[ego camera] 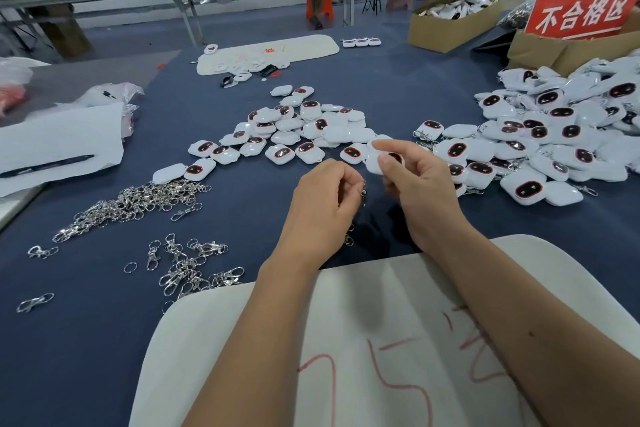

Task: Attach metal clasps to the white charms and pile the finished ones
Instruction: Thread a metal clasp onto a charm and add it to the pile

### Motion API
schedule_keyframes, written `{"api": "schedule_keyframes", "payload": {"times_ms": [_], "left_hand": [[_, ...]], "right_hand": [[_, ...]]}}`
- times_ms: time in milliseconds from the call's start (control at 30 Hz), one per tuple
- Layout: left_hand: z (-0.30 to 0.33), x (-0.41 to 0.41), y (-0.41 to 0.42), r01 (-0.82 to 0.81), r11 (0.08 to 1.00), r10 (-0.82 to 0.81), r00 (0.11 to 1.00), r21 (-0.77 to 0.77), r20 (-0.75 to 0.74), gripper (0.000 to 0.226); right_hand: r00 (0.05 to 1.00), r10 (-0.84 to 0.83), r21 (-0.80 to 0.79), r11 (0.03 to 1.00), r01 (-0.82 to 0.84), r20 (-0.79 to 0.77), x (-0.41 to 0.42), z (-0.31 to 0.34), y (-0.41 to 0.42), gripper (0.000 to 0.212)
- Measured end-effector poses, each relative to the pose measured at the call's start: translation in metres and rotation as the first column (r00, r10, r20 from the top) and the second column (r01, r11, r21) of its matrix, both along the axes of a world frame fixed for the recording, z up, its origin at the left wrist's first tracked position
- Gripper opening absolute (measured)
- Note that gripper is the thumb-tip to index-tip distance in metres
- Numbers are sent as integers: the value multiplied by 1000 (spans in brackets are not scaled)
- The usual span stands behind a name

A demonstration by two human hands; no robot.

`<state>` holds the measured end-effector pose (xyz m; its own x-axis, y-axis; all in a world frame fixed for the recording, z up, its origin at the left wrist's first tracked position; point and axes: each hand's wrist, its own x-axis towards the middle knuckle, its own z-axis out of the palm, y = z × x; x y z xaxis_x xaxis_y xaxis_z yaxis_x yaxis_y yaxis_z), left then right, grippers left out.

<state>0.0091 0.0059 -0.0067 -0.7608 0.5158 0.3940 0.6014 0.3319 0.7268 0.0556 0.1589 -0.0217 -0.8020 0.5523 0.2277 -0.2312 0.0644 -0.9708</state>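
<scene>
White charms lie in two masses on the blue table [104, 340]: the big finished pile [554, 135] spreads along the right side up to the cardboard boxes, with clasp rings poking out between its pieces, while a smaller unfinished heap [298, 128] sits in the middle with no metal that I can make out on it. Judging by their sizes, well over half the visible stock looks done, yet several dozen charms remain. Clasps are plentiful, with a dense clasp heap [138, 201] to the left and a looser scatter of clasps [190, 270] nearer the body. A white pad [346, 340] with red scrawl lies under both forearms at the table's near edge, and a second pad [270, 52] sits at the far side. A red sign [585, 14] stands on the boxes behind the finished pile, and white paper with a black pen [48, 166] lies far left. Nothing blocks the way to either pile, though the finished one crowds close to the working spot. The right hand [415, 184] pinches one charm [375, 163] between thumb and fingertips, just in front of the unfinished heap. The left hand [325, 204] is curled around a clasp [363, 189], whose metal shows at the fingertips, close beside the charm; whether they are joined yet I cannot tell.
</scene>
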Motion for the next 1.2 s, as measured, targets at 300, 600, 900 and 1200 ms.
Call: {"api": "schedule_keyframes", "payload": {"times_ms": [300, 600, 900, 1200], "left_hand": [[1, 4, 3, 69, 996, -70, 997, -56, -13, 16], [4, 8, 3, 88, 994, -91, 995, -65, -36, 19], [3, 7, 4, 64, 995, -68, 996, -72, -54, 18], [0, 9, 10, -2, 995, -2, 999, -102, -48, 19]], "right_hand": [[988, -151, 161, 976, 150, -1, 3, 5, -5, 13], [996, -75, 87, 994, 71, 50, 1, 6, -7, 15], [992, -96, 275, 959, 70, 85, -2, 8, -13, 13], [986, -135, 318, 943, 97, 99, -1, 10, -15, 6]]}}
